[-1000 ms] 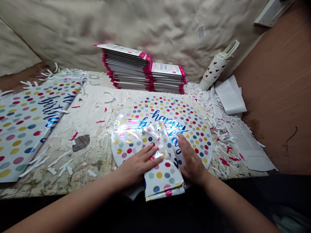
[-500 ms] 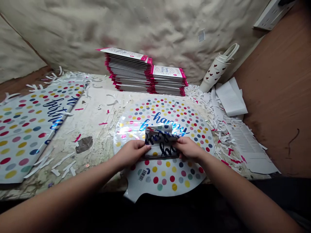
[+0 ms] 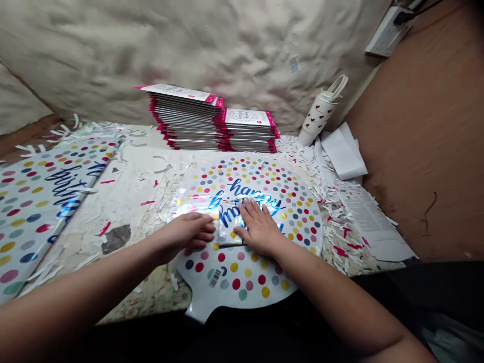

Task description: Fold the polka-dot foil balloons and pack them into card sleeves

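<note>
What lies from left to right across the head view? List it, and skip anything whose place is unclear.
Dotted foil, dark patch, left hand, folded foil, right hand, bottle, white paper, socket strip.

A round, flat foil balloon (image 3: 236, 262), white with multicoloured dots, is laid out with its neck (image 3: 200, 306) pointed toward seven o'clock and a barcode (image 3: 215, 278) carried near it. Blue script is printed across, "happy" being readable toward twelve o'clock. Near its centre a small folded packet (image 3: 227, 233), blue-lettered, is laid flat, its three o'clock side hidden.
</note>
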